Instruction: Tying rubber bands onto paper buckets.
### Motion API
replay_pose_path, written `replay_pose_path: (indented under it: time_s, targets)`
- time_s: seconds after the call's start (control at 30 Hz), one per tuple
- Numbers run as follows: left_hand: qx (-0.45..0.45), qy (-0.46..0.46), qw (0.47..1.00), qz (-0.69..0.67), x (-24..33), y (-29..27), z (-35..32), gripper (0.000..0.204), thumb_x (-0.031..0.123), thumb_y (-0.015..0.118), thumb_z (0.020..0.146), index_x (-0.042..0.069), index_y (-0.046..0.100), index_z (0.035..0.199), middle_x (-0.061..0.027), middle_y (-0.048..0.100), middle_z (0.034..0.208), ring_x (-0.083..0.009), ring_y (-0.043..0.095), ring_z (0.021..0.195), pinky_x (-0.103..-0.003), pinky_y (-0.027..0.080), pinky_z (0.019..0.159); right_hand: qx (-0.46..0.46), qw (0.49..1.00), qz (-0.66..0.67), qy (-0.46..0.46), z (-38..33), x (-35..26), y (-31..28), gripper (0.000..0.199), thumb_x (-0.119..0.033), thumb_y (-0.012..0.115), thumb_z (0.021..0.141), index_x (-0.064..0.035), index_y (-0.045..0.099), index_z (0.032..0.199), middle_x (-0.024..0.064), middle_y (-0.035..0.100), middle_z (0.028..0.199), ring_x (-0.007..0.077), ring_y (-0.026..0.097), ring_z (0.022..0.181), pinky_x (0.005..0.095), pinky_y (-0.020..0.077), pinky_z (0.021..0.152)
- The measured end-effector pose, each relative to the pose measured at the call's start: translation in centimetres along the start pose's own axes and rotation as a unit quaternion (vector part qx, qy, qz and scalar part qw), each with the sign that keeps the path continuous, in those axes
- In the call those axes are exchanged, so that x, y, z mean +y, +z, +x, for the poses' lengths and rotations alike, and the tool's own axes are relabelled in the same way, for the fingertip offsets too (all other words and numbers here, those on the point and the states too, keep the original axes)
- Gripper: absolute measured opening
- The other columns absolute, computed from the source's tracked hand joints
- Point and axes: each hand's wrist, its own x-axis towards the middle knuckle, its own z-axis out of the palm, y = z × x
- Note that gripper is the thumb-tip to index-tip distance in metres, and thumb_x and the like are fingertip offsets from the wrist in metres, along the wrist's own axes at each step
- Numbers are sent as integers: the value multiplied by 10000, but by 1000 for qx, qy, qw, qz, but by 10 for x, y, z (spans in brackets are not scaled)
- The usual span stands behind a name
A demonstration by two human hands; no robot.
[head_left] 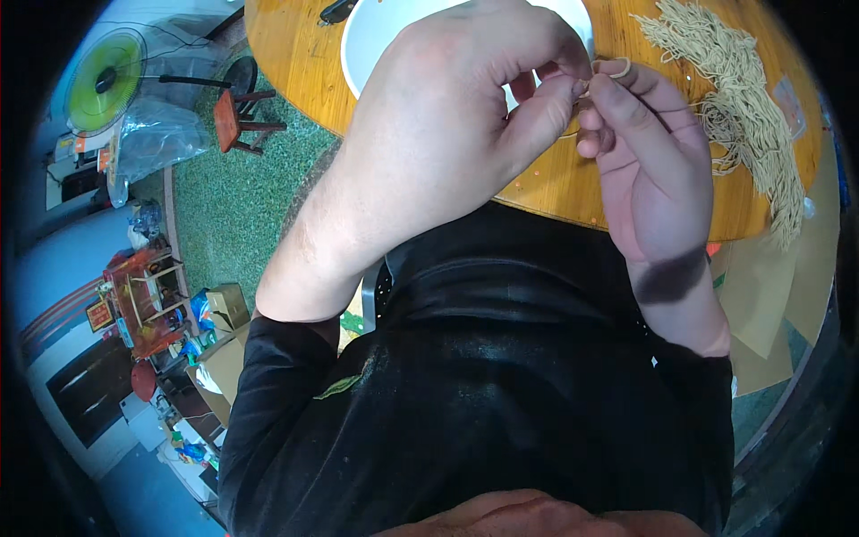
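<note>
My left hand (474, 85) is raised over the wooden table, its thumb and fingers pinched together. Close beside it on the right, my right hand (653, 152) pinches with thumb and index finger, palm partly turned up. A thin tan string (620, 72) runs between the two sets of fingertips and loops over the right index finger. What else lies in the pinch is too small to make out. Behind the left hand stands a white basin (360, 49), largely covered by that hand. A heap of tan strings (738, 89) lies on the table to the right of my right hand.
The round wooden table (291, 54) has a black-handled object (338, 11) at its far left. A wooden stool (231, 123) and a green fan (105, 80) stand to the left. Flattened cardboard (761, 286) lies at the right, below the table edge.
</note>
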Motion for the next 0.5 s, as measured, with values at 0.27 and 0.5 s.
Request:
replay_pose_path:
  time_s: [0.27,0.5]
  targets:
    - [-16,-44,999,27,5,2,2,83,45,746,966,4,684,1002,-136,691,873,-252,712,737,-346,554,650,-34,998,-31,-33,5,6,-14,165,-55,722,1034,13,732,1184,65,767,1067,88,717,916,233,571,794]
    - [-27,-93,995,23,8,2,4,82,53,736,969,-6,687,1000,-146,707,849,-249,719,733,-346,562,663,-62,958,-222,-168,10,3,-16,120,49,732,1000,12,727,1115,79,783,1064,96,740,893,213,600,803]
